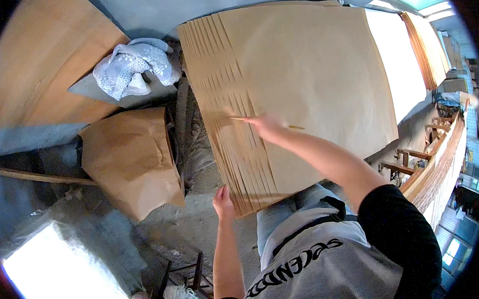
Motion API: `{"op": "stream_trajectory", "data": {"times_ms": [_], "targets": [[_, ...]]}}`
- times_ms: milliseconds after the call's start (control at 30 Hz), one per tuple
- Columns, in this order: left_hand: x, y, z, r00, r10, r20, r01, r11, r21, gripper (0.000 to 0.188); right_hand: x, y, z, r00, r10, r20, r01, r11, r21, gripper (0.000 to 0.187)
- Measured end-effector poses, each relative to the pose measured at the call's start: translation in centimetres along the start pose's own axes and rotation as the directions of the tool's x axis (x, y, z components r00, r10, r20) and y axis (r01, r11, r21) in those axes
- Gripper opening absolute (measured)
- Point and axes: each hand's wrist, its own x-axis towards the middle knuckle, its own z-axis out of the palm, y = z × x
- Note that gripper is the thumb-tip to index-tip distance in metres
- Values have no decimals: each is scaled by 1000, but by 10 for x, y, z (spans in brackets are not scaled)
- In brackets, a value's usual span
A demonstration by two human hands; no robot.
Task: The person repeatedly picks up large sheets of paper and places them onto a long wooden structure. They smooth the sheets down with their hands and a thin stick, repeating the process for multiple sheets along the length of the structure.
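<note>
A large stack of brown paper sheets (318,83) lies before me, its left edges fanned out in narrow overlapping strips. My right hand (265,126) is closed around a slim wooden-handled tool (296,127) that looks like a brush. Its working end is over the fanned strips and smeared by motion, so I cannot make out its exact shape. At the stack's near left edge, close to the corner, my left hand (223,202) has its fingers closed on the paper's border.
To the left hangs a loose brown paper sheet (132,162). Beyond it, a white patterned cloth (134,68) rests on a grey board, with a wooden panel (50,62) behind. At right are white sheets (397,55) and a long wooden bench (435,174). A dark stool (190,275) stands lower left.
</note>
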Motion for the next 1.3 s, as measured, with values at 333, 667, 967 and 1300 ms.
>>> {"op": "stream_trajectory", "data": {"times_ms": [333, 667, 967, 1300], "targets": [[13, -14, 11, 994, -37, -102, 33, 999, -35, 25, -10, -27, -13, 998, 36, 51, -33, 997, -64, 45], [5, 7, 11, 993, -4, -121, 16, 996, 93, 23, -25, 77, 29, 977, 9, -214, -9, 1000, 1, 41], [11, -4, 4, 998, -33, -57, 42, 985, 167, 29, -16, 11, 38, 986, 161, 52, -168, 972, 168, 46], [9, 11, 13, 991, 23, -128, -2, 987, 161, 28, -32, -21, -5, 1000, -14, 12, 14, 999, -29, 40]]}}
